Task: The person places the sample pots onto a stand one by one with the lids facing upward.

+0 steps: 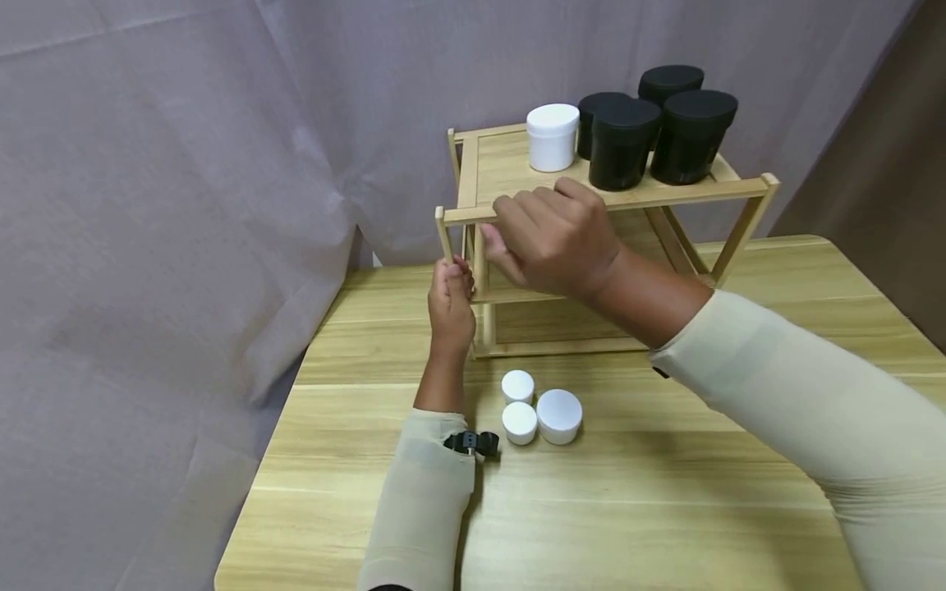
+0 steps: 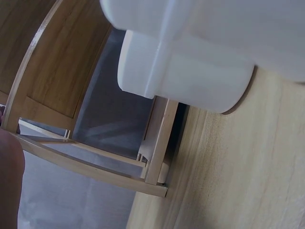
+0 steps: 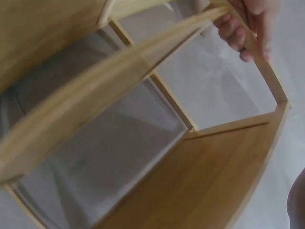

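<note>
A light wooden rack stands on the table, its front left upright in the grip of my left hand. The right wrist view shows the left fingers wrapped round that upright. My right hand is at the front top rail and overlaps it in the head view, back of the hand showing. Its fingers are bent with their tips hidden, and I cannot tell whether they hold anything. On the top shelf stand a white lidded jar and several black lidded jars.
Three small white lidded jars, among them a wider one, stand close together on the wooden table before the rack, right of the left forearm. Grey cloth hangs behind and at the left. The right forearm crosses before the lower shelves.
</note>
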A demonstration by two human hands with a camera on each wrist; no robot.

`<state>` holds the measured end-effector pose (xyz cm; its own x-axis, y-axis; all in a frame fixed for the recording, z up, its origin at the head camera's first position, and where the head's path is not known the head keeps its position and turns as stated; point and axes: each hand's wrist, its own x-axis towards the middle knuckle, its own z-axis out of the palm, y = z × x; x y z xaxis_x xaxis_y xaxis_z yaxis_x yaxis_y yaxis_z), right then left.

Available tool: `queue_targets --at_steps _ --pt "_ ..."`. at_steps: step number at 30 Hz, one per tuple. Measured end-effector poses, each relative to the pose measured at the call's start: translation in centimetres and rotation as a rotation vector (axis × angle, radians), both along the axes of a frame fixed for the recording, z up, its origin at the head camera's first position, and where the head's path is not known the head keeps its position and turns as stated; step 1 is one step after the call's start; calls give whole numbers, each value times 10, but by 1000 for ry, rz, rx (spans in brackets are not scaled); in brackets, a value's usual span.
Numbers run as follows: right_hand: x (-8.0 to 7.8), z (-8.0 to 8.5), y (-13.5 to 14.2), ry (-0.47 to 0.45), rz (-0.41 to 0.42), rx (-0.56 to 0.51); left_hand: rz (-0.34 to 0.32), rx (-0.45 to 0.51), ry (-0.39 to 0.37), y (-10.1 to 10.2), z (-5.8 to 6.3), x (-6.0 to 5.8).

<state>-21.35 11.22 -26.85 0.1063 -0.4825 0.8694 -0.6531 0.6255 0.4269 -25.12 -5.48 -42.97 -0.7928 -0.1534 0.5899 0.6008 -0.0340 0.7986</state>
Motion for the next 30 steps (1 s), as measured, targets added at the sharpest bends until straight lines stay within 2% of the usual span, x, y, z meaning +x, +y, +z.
queue_targets --at_steps 3,6,10,17,26,30 --pt "0 -10 2 -29 84 -38 0 6 -22 -3 0 1" --pt "2 -18 3 -73 126 -92 4 6 -34 -7 1 3" --pt "6 -29 7 -129 143 -145 0 9 -24 -7 2 3" --pt "17 -46 18 -221 186 -225 -18 -13 -27 4 3 1" --pt "29 -71 27 -335 243 -271 1 -4 -42 4 3 1" --pt "34 -85 34 -440 236 -325 7 -20 -39 2 4 2"
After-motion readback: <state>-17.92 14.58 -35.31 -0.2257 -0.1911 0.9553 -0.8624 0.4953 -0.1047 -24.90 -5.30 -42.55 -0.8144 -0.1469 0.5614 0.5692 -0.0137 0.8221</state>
